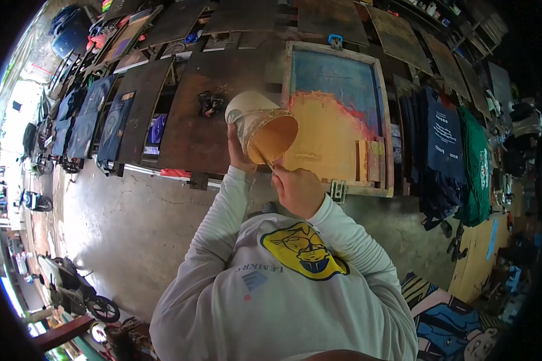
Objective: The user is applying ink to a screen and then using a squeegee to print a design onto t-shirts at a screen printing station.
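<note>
A white plastic bucket (247, 107) is tilted on its side, with its mouth toward me. Its inner wall is coated orange-yellow, and the rim is smeared with paint or ink. My left hand (237, 151) is wrapped around the bucket's left side, supporting it. Closed around a thin stick-like tool (260, 154), my right hand (301, 189) is at the bucket's lower lip. The tool's far end reaches inside the bucket; its exact kind is unclear. Just right of the bucket lies a wooden-framed printing screen (322, 135), stained yellow, red and blue.
Wooden strips (370, 162) lie in the screen's near right corner. A metal clamp (338, 191) sits at its front edge, a blue clamp (335, 41) at its back. Dark boards (223, 72) line the table. Navy shirts (442, 138) and green shirts (476, 162) hang right.
</note>
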Available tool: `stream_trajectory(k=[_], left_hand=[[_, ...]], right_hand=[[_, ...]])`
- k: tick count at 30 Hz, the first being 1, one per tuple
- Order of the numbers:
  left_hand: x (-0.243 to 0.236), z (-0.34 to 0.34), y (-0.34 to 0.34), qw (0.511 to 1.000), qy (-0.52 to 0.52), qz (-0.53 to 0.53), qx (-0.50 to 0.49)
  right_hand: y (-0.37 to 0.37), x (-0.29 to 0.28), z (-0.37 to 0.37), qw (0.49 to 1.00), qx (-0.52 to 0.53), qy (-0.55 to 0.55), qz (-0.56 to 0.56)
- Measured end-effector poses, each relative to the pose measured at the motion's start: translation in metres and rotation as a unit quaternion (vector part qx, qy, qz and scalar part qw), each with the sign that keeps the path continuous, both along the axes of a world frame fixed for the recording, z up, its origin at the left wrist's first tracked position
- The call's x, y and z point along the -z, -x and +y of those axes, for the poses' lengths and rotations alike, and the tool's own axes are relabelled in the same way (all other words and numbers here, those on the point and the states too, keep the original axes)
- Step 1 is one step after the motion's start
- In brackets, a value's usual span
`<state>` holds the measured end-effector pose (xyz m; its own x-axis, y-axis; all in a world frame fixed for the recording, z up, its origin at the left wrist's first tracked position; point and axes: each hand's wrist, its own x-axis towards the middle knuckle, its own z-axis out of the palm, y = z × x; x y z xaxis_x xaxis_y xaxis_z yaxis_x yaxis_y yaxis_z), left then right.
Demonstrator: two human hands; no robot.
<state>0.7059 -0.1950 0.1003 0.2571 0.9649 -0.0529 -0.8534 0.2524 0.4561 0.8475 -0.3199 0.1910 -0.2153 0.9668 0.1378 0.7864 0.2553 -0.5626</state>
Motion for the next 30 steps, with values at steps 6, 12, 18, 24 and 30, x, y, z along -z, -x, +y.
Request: stream_trajectory(k=[6,12,18,24,30], left_hand=[[-0.004,-0.007,-0.005,1.0,-0.011,0.026,-0.002],[0.013,-0.017,-0.02,0.999,0.017,-0.025,0.038],[0.082,-0.012,-0.03,0.997,-0.008,0.053,-0.05],[0.066,-0.049,-0.073,0.977,-0.041,0.155,-0.14],[0.062,-0.081,-0.097,0.786,-0.221,0.548,-0.184]], right_hand=[[0.005,0.002,-0.006,0.991,-0.018,-0.033,0.131],[-0.015,0.022,-0.012,0.936,-0.028,0.142,0.32],[-0.054,0.016,-0.022,0.666,0.034,0.397,0.63],[-0.121,0.024,-0.049,0.554,0.064,0.364,0.746],[-0.199,0.019,-0.071,0.614,0.052,0.35,0.706]])
